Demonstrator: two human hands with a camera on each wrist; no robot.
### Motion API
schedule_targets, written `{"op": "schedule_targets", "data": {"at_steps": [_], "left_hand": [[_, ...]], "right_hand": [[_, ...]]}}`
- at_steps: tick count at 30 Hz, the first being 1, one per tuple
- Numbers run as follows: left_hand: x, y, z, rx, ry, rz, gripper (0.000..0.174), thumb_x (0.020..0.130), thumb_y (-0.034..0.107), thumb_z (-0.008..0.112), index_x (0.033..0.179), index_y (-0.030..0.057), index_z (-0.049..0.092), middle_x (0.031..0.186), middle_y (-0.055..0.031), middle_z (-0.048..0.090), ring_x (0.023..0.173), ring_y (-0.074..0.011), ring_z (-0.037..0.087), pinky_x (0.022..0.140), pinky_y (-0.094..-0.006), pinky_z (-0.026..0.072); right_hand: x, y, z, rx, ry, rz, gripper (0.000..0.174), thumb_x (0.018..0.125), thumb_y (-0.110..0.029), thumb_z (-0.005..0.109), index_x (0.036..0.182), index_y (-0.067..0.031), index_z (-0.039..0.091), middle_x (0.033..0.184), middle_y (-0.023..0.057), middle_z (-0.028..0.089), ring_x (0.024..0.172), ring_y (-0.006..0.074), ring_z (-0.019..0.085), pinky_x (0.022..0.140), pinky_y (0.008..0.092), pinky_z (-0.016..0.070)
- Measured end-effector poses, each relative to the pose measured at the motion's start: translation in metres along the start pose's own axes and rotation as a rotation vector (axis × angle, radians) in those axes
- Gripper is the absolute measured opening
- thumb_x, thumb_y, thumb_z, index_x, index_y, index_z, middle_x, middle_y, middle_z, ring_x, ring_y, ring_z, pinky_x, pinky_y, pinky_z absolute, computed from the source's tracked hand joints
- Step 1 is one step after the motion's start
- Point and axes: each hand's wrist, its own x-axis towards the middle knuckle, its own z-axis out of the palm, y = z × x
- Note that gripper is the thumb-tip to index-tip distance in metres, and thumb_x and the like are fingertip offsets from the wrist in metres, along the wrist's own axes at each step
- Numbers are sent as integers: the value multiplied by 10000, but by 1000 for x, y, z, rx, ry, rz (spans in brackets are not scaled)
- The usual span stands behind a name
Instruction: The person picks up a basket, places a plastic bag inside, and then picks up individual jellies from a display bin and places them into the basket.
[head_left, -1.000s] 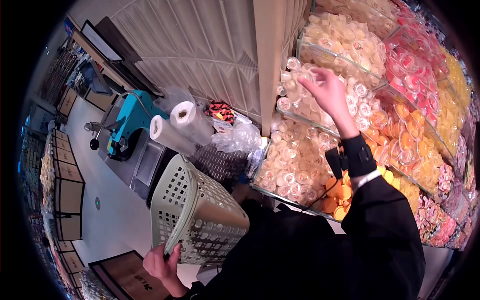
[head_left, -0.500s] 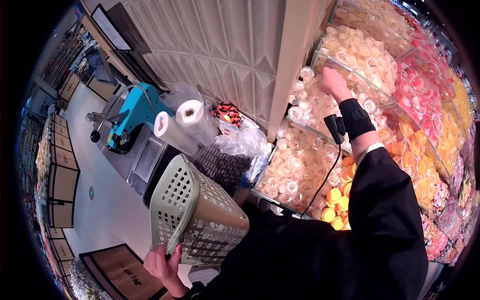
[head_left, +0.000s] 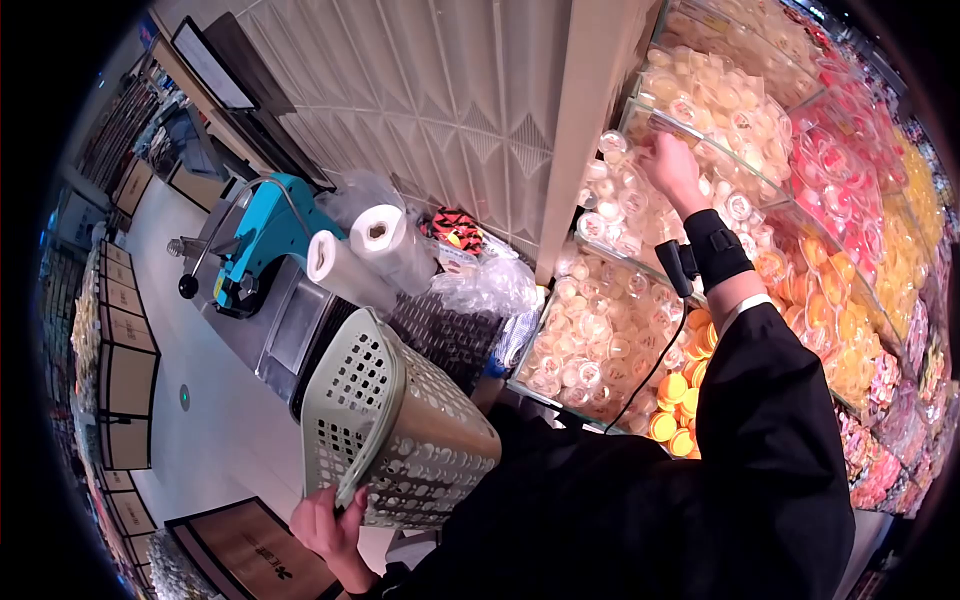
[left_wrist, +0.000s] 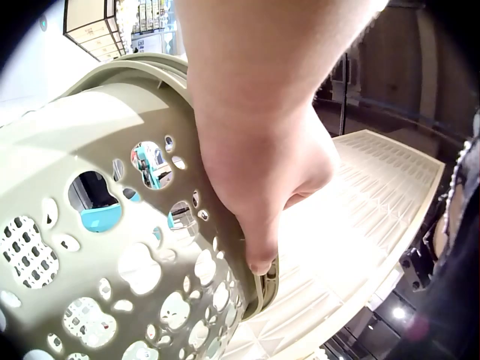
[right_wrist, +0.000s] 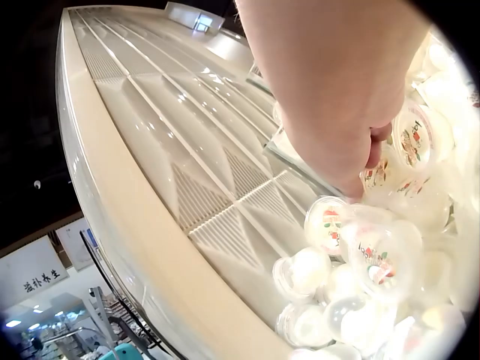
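My left hand (head_left: pixel 330 525) grips the rim of a pale green plastic basket (head_left: pixel 440 430). Round holes dot the basket's walls, and in the left wrist view the thumb (left_wrist: pixel 260 251) presses over its lip. My right hand (head_left: pixel 672 165) reaches down among small clear jelly cups (head_left: pixel 615 200) close to a glass divider. Pale jelly cups with printed lids (right_wrist: pixel 375 255) lie right below and beside the bent fingers (right_wrist: pixel 377 146) in the right wrist view. The fingertips are mostly hidden, and I cannot tell whether they hold a cup.
Glass-sided bins hold orange cups (head_left: pixel 672 405), red packs (head_left: pixel 835 185) and yellow packs (head_left: pixel 895 270) to the right. A patterned wall panel (head_left: pixel 450 110) rises behind. Left stand plastic bag rolls (head_left: pixel 385 245) and a teal device (head_left: pixel 270 230) on a counter.
My right hand came down from above the jelly cups into them by the glass divider, its spread fingers curling. It has since shifted slightly. The left hand kept its grip on the basket.
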Motion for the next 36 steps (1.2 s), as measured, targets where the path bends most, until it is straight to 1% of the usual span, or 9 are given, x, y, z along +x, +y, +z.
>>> {"op": "schedule_targets", "data": {"at_steps": [4, 6, 14, 16, 20, 25, 31, 32, 36], "left_hand": [[2, -3, 1, 17, -2, 7, 357, 668, 306, 828, 827, 45, 644, 688, -82, 603, 560, -258, 563, 505, -341, 419], [3, -5, 1, 7, -10, 20, 356, 665, 305, 830, 822, 47, 642, 683, -81, 601, 556, -259, 562, 498, -343, 419], [4, -17, 4, -3, -8, 36, 350, 674, 314, 828, 796, 50, 633, 648, -75, 589, 531, -252, 552, 481, -344, 413], [5, -19, 5, 1, -2, 37, 350, 672, 310, 830, 797, 49, 633, 648, -73, 587, 532, -251, 551, 481, -343, 411], [7, -18, 4, 3, -8, 34, 346, 665, 298, 834, 802, 49, 635, 652, -69, 582, 531, -250, 542, 482, -345, 401], [10, -14, 5, 10, -14, 41, 341, 665, 292, 833, 806, 50, 638, 654, -67, 581, 531, -251, 537, 481, -351, 394], [12, -12, 6, -2, -31, 44, 337, 675, 297, 828, 809, 51, 639, 651, -68, 584, 536, -251, 544, 489, -351, 409], [13, -11, 6, -4, -19, 47, 337, 680, 298, 826, 809, 49, 639, 654, -69, 589, 537, -251, 549, 489, -347, 414], [11, -12, 5, -17, -30, 51, 338, 692, 299, 820, 816, 40, 641, 676, -74, 605, 547, -247, 567, 491, -330, 428]], "right_hand": [[4, 6, 10, -39, -15, -75, 303, 764, -214, 661, 1039, -89, 652, 960, 195, 659, 946, 342, 621, 796, 440, 498], [9, 8, 18, -178, -109, -71, 264, 809, -175, 551, 1027, -56, 639, 1017, 187, 652, 985, 345, 621, 826, 447, 503], [12, 22, 20, -45, -95, -32, 248, 840, -205, 555, 1026, -54, 619, 1031, 178, 650, 995, 346, 613, 819, 447, 495], [8, 20, 15, 64, -54, -14, 312, 829, -249, 619, 1083, -67, 609, 1036, 158, 649, 987, 343, 600, 813, 441, 483], [-3, 17, 8, 104, 8, -85, 292, 842, -236, 604, 1078, -64, 609, 1035, 149, 648, 980, 351, 597, 810, 449, 482], [-10, 22, 10, 50, 192, -344, 281, 829, -213, 600, 1094, -120, 602, 1015, 117, 638, 912, 331, 624, 758, 439, 513], [-21, 14, -14, 57, 233, -423, 316, 808, -171, 619, 1119, -122, 585, 1029, 91, 634, 890, 311, 630, 736, 414, 525], [-21, 16, -13, 87, 313, -486, 299, 835, -196, 617, 1123, -119, 589, 1039, 94, 637, 876, 307, 630, 729, 398, 524], [-50, -2, -35, 180, 427, -445, 278, 882, -289, 613, 1085, -100, 614, 1010, 101, 648, 857, 300, 630, 714, 365, 517]]}}
